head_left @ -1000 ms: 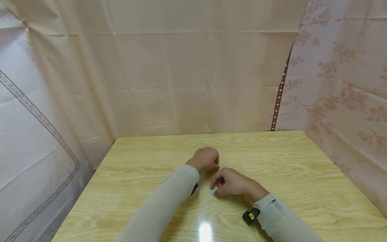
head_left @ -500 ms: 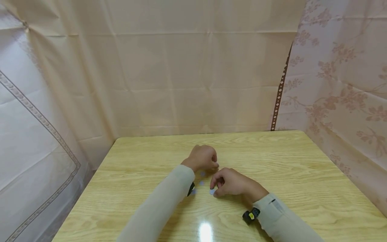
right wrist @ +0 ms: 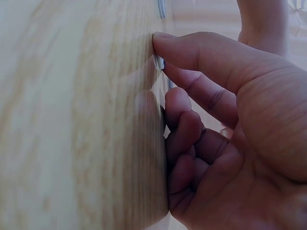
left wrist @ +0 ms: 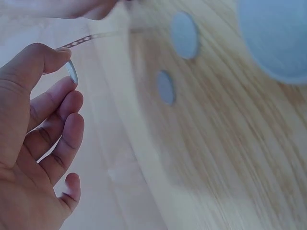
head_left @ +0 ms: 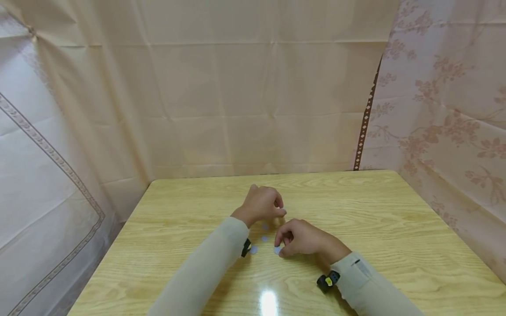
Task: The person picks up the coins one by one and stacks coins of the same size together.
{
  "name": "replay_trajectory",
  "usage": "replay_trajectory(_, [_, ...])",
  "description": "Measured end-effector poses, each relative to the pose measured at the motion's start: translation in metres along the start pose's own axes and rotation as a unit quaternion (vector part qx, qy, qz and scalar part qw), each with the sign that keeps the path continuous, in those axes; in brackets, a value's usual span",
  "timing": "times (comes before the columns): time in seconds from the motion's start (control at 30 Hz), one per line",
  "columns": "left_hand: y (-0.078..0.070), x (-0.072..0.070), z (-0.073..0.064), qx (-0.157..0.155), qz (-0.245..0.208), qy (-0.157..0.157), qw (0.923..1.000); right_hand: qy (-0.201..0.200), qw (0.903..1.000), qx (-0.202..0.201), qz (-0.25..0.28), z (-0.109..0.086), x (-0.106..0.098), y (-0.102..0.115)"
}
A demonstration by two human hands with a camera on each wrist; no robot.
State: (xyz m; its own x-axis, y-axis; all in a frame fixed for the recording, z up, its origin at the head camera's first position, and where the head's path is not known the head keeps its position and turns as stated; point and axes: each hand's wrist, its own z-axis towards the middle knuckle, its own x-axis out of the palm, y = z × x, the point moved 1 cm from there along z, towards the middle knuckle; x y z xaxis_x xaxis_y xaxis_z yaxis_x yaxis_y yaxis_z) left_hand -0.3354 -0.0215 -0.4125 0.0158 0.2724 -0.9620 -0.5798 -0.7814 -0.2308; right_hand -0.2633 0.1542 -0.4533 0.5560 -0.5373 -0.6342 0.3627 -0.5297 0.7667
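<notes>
My left hand (head_left: pixel 261 204), raised slightly over the table, pinches a thin, pale round disc (left wrist: pixel 72 73) between thumb and index finger. Its other fingers are loosely bent. At the tabletop, my right hand (head_left: pixel 306 239) holds another pale disc (head_left: pixel 277 250) by its edges with thumb and index finger; the disc lies flat, partly covered by the fingertips. Three more discs lie between the forearms: one near the left wrist (head_left: pixel 253 249), a disc (head_left: pixel 265 239) beyond it, and a farther disc (head_left: pixel 265 226) just below the left hand.
The wood-grain table (head_left: pixel 178 219) spreads out around both hands. Beige cloth (head_left: pixel 253 109) hangs behind its far edge, and patterned cloth (head_left: pixel 450 109) hangs at the right. Each wrist wears a small black camera, such as the right one (head_left: pixel 328 281).
My left hand has risen from the table and shifted left and away, the pinched disc coming into sight. The disc by its wrist is now uncovered. My right hand has stayed still.
</notes>
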Motion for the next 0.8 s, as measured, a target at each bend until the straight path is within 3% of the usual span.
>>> replay_trajectory(0.33, [0.003, -0.011, -0.018, 0.005, -0.018, -0.067, 0.9975, 0.003, 1.0000, 0.005, 0.008, -0.001, 0.000, 0.000])
replay_trajectory(0.57, [0.007, -0.016, -0.031, -0.003, -0.023, -0.081, 0.9964, 0.003, 0.9999, 0.005, 0.012, -0.001, -0.001, 0.001])
replay_trajectory(0.8, [0.007, -0.020, -0.045, 0.005, -0.070, -0.110, 0.9914, 0.003, 0.9999, 0.007, 0.012, -0.001, 0.000, 0.001])
